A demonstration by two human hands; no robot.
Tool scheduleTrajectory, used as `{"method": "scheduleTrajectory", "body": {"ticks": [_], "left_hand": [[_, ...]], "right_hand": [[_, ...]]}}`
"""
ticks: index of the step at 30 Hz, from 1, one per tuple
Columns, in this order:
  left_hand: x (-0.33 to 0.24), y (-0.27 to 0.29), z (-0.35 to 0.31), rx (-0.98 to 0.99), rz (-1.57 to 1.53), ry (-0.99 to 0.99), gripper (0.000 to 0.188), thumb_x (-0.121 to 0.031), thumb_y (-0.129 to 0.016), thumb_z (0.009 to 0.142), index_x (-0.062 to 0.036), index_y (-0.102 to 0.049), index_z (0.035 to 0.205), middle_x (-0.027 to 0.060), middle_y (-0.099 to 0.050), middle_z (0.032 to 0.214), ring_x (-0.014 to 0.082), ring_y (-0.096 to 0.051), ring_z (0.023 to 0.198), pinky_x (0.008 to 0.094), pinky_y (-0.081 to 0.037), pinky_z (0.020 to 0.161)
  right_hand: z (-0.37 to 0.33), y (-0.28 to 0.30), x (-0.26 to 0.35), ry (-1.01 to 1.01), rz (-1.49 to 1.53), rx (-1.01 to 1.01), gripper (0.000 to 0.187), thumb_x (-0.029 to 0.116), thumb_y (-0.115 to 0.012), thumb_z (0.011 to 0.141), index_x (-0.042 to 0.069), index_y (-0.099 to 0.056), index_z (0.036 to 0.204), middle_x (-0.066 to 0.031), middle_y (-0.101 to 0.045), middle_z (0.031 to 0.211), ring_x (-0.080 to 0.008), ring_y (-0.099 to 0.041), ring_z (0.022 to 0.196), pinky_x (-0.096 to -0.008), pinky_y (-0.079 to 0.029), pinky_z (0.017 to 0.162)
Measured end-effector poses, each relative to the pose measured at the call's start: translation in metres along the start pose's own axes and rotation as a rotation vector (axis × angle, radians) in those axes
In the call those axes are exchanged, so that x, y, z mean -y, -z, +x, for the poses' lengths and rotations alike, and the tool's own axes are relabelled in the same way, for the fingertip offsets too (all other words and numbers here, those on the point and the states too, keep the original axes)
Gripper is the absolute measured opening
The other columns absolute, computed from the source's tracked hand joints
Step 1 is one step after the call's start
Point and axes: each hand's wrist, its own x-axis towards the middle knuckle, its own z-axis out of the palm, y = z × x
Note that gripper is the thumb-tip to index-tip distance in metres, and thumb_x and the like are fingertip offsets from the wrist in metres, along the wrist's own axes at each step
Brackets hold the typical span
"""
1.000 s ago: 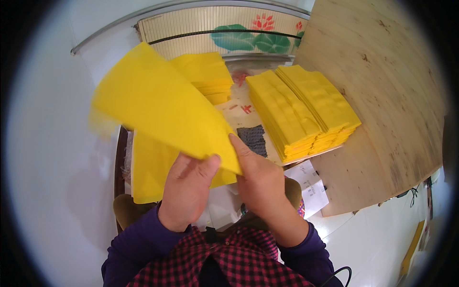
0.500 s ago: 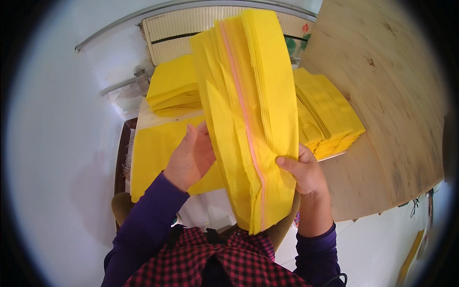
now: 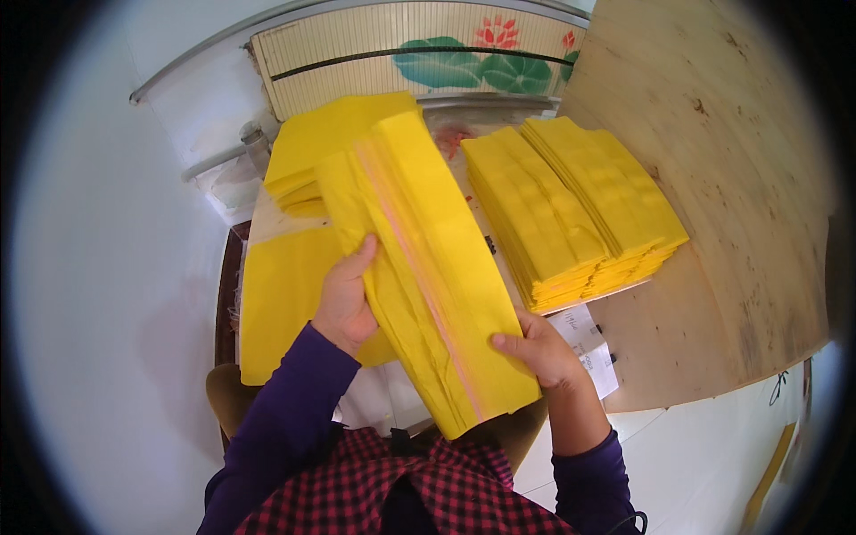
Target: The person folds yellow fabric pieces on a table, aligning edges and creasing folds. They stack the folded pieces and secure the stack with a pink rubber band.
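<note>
A long folded bundle of yellow fabric [image 3: 446, 259], with a pink strip running down its length, slants across the middle between my hands. My left hand [image 3: 346, 299] grips its left edge, thumb on top and fingers hidden beneath. Near the lower right corner my right hand [image 3: 546, 355] is closed on the bundle, its thumb pressed on the upper face. Behind the far end lies a stack of folded yellow fabric [image 3: 334, 125]. Flat yellow fabric [image 3: 285, 285] spreads under and beside my left hand.
To the right stand two neighbouring piles of folded yellow fabric [image 3: 544, 201]. White papers with writing [image 3: 596, 361] lie on the wooden surface [image 3: 687, 339] below them. A panel painted with red flowers and green leaves [image 3: 357, 67] rises at the back.
The bundle has come down and left, lying flatter, which uncovers the piles and painted panel behind. My left hand, open and apart before, now holds its left edge.
</note>
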Motion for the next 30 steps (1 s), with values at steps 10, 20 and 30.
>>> {"method": "scheduleTrajectory", "body": {"ticks": [10,20,30], "left_hand": [[0.008,-0.021,0.058,0.034,0.055,-0.026,0.042,-0.024,-0.047,0.101,-0.0025,-0.043,0.136,0.0125,-0.054,0.133,0.0273,-0.054,0.12,0.0427,-0.044,0.102],[0.046,-0.074,0.193,0.014,0.1,0.036,0.035,-0.022,-0.048,0.1,-0.0036,-0.048,0.13,0.011,-0.056,0.128,0.0277,-0.056,0.115,0.0425,-0.045,0.1],[0.084,-0.059,0.305,-0.108,0.326,0.12,0.035,-0.019,-0.05,0.1,-0.0021,-0.047,0.13,0.0129,-0.056,0.127,0.0293,-0.057,0.113,0.0436,-0.048,0.099]], "right_hand": [[-0.045,0.029,-0.027,0.258,-0.029,-0.462,0.038,0.001,-0.059,0.09,-0.002,-0.052,0.127,-0.0056,-0.064,0.107,-0.0123,-0.06,0.098,-0.026,-0.046,0.088],[-0.015,0.089,0.041,0.427,-0.445,-1.007,0.032,-0.001,-0.06,0.087,0.005,-0.057,0.119,-0.0026,-0.061,0.082,-0.0047,-0.051,0.062,-0.0201,-0.048,0.062],[0.031,0.13,0.055,0.309,-0.476,-1.035,0.022,0.006,-0.059,0.089,0.003,-0.063,0.11,-0.0044,-0.06,0.073,-0.0073,-0.055,0.059,-0.0234,-0.05,0.056]]}}
